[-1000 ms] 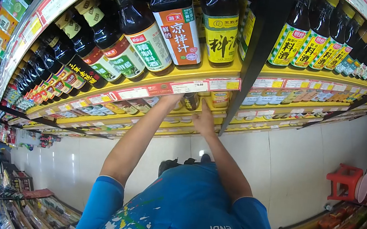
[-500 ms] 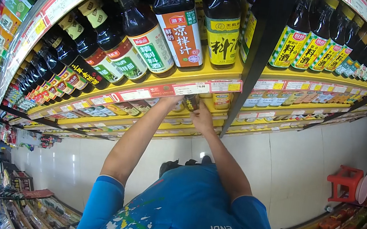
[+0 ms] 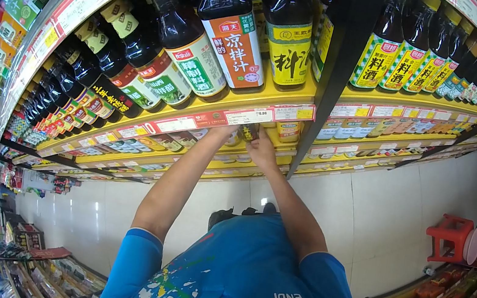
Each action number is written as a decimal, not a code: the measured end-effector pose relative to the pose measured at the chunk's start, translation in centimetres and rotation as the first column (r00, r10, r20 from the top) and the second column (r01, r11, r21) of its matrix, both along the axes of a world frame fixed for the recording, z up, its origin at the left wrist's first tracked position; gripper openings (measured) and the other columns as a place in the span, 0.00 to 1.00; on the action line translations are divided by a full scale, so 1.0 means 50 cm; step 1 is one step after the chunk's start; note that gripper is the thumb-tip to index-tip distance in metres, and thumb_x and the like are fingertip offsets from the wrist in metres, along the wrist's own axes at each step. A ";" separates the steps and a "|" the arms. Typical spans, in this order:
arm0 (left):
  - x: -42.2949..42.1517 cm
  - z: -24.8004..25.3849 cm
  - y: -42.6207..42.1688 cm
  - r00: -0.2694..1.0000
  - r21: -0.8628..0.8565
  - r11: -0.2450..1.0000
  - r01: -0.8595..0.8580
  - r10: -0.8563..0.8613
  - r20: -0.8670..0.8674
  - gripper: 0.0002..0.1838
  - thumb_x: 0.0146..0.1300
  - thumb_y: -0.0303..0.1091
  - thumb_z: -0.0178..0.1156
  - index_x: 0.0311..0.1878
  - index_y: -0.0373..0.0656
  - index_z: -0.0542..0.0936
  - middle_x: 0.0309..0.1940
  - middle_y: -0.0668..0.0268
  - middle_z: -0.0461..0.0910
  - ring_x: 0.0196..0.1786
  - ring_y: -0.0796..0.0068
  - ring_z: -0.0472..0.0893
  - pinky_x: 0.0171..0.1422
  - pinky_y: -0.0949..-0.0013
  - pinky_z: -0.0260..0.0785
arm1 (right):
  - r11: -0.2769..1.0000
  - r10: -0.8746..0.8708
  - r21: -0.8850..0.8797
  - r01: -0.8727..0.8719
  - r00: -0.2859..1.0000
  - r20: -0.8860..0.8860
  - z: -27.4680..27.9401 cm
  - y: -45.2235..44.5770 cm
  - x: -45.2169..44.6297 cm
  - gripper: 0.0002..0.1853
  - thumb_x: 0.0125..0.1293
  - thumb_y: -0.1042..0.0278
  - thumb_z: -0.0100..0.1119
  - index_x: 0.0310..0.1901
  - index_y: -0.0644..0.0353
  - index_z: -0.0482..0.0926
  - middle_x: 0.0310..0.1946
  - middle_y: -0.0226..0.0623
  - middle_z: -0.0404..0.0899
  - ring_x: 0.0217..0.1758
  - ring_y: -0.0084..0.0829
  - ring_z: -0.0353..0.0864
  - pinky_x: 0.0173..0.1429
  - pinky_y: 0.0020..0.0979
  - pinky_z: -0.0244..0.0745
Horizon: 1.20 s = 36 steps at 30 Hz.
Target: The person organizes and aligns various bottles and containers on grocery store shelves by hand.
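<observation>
Below the upper shelf's price strip, my right hand [image 3: 261, 147] has its fingers closed around the side of a dark bottle [image 3: 249, 132] with yellow lettering. The top of that bottle is hidden by the shelf edge. My left hand [image 3: 229, 131] reaches in just left of it, and its fingers disappear under the price strip. Whether they touch the bottle, I cannot tell. To the right of the bottle stands a container with a yellow and orange label [image 3: 288, 132] on the lower shelf.
Above my hands, the upper shelf [image 3: 246, 99] carries dark sauce bottles, among them one with an orange label [image 3: 236, 50] and one with a yellow label [image 3: 289, 55]. A black upright post [image 3: 339, 59] divides the shelving. A red stool [image 3: 448, 239] stands on the tiled floor at right.
The dark bottle has turned or tilted slightly between my hands, so its yellow lettering looks different. Both hands have barely moved.
</observation>
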<state>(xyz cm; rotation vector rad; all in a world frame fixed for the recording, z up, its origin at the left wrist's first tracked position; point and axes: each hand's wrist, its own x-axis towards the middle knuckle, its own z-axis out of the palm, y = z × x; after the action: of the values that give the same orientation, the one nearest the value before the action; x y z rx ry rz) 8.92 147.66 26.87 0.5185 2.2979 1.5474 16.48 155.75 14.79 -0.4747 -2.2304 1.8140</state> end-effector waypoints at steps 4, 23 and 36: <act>-0.001 0.004 0.002 1.000 -0.024 1.000 -0.007 0.007 -0.009 0.20 0.56 0.37 0.56 0.50 0.40 0.69 0.50 0.62 0.69 0.51 0.72 0.68 0.53 0.68 0.62 | 1.000 -0.018 0.018 0.018 1.000 0.000 -0.009 -0.001 -0.011 0.37 0.48 0.78 0.54 0.61 0.63 0.49 0.36 0.41 0.73 0.32 0.29 0.75 0.38 0.26 0.72; 0.011 0.004 0.018 0.985 -0.203 0.975 -0.092 0.059 -0.165 0.20 0.58 0.39 0.53 0.52 0.42 0.68 0.52 0.60 0.68 0.53 0.68 0.68 0.55 0.67 0.61 | 0.990 -0.133 0.030 0.135 0.989 -0.061 -0.001 -0.014 0.019 0.34 0.47 0.78 0.53 0.59 0.68 0.54 0.46 0.49 0.69 0.43 0.35 0.74 0.44 0.29 0.71; -0.004 -0.013 0.016 0.841 -0.382 0.915 -0.126 -0.106 -0.531 0.17 0.57 0.43 0.50 0.47 0.44 0.72 0.47 0.58 0.72 0.51 0.60 0.70 0.53 0.61 0.62 | 0.912 -0.254 0.343 0.226 0.967 0.038 0.031 0.021 0.063 0.30 0.49 0.73 0.51 0.58 0.63 0.58 0.46 0.54 0.70 0.48 0.45 0.71 0.51 0.36 0.66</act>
<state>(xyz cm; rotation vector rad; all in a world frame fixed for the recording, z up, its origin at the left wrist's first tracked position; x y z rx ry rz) 8.72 148.47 26.22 0.9229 2.9431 0.9424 19.61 156.78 16.33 -0.7258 -2.3496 1.2806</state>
